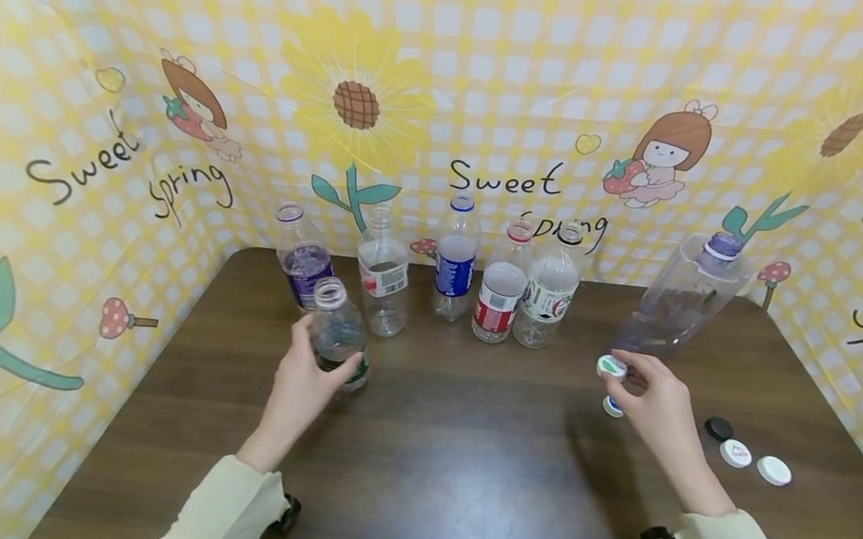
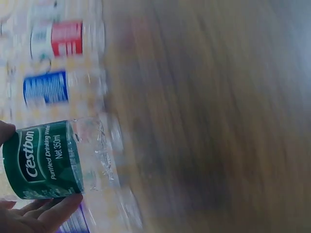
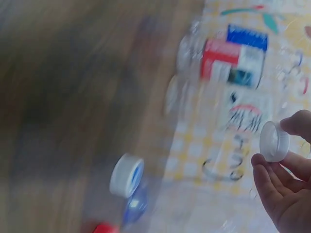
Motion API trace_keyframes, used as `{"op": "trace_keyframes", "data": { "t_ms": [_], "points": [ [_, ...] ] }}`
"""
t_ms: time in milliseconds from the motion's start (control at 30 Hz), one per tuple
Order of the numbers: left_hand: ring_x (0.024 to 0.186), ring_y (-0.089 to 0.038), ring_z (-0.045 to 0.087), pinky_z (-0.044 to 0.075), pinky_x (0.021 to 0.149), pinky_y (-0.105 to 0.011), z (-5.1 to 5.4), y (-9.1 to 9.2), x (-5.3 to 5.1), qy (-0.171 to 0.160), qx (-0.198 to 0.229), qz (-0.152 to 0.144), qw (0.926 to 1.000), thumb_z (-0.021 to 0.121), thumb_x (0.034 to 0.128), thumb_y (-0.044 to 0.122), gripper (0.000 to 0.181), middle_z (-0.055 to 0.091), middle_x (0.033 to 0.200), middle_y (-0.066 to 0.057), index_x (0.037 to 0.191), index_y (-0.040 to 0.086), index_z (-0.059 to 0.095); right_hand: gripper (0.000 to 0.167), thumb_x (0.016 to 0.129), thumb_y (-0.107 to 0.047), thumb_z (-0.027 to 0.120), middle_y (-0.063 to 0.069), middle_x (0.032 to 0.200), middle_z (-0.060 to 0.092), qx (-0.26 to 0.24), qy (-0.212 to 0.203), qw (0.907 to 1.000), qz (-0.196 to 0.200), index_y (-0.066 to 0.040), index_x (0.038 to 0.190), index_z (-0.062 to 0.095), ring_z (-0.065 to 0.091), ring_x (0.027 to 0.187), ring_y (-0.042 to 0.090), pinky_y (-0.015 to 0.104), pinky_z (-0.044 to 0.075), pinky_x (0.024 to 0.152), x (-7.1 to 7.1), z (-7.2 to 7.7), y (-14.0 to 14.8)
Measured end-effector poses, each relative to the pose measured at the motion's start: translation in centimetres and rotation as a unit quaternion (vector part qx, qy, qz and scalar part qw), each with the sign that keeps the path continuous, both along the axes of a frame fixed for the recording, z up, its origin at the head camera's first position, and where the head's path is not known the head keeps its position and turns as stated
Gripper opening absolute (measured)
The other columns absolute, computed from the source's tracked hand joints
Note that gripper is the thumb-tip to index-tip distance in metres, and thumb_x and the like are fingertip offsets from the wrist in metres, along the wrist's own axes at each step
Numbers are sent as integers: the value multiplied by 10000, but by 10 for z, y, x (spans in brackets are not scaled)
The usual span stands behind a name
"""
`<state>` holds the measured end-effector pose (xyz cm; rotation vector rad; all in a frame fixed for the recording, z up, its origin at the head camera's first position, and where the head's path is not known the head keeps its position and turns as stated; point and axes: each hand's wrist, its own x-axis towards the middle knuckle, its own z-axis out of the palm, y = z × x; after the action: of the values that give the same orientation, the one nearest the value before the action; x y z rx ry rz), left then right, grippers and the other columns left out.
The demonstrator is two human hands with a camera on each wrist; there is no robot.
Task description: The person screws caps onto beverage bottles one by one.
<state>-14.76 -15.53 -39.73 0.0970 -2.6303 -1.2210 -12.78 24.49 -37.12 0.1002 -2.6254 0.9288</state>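
Observation:
My left hand (image 1: 311, 378) grips a clear, uncapped bottle (image 1: 340, 334) by its sides; in the left wrist view this bottle shows a green label (image 2: 46, 160), with the fingers (image 2: 53, 213) around it. My right hand (image 1: 651, 398) pinches a white cap (image 1: 611, 366) with a green mark between thumb and fingers. In the right wrist view the cap's hollow side (image 3: 273, 141) faces the camera. A white and blue cap (image 1: 613, 407) lies just below the pinched one in the head view.
Along the back stand uncapped bottles: a purple-labelled one (image 1: 307, 269), a clear one (image 1: 386, 300), a blue-labelled one (image 1: 454, 267), a red-labelled one (image 1: 497, 307) and a white-labelled one (image 1: 548, 298). A large clear bottle (image 1: 681, 299) stands right; a black cap (image 1: 718, 428) and white caps (image 1: 774, 470) lie near.

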Motion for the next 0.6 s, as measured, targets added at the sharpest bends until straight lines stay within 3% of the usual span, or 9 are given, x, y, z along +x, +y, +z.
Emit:
{"op": "trace_keyframes", "data": {
  "t_ms": [100,167,233,433,600],
  "points": [
    [1049,-437,625,513,872,-546,0,20,4,-53,-46,-174,9998,754,809,266,786,603,1188,-303,1390,39,275,315,835,-12,667,229,1073,648,-267,9,9996,129,61,1140,642,671,956,356,215,566,774,-3,7,-16],
    [1061,-425,625,516,886,-537,-1,33,6,-138,-8,-315,9994,757,806,273,795,595,1212,-296,1393,45,272,308,839,-14,670,232,1083,650,-443,20,9988,221,61,1137,645,669,971,357,344,569,803,-5,11,-27],
    [1082,-416,619,513,903,-532,0,45,7,-232,56,-443,9987,757,805,271,799,576,1252,-284,1398,49,270,302,842,-23,676,227,1091,652,-573,6,9979,307,55,1132,649,668,985,351,390,558,830,-6,15,-38],
    [1161,-393,584,488,969,-512,-1,76,12,-307,98,-753,9966,763,800,267,809,491,1381,-254,1414,58,279,315,839,-40,695,202,1098,648,-933,-93,9937,613,50,1137,649,670,1003,317,375,553,862,-12,25,-63],
    [1161,-356,590,494,966,-501,-5,94,15,-208,128,-1022,9945,769,796,250,788,495,1387,-218,1409,98,299,332,844,-65,703,176,1112,643,-1266,-229,9879,868,26,1159,651,664,1030,290,332,545,885,-14,37,-82]
  ]
}}
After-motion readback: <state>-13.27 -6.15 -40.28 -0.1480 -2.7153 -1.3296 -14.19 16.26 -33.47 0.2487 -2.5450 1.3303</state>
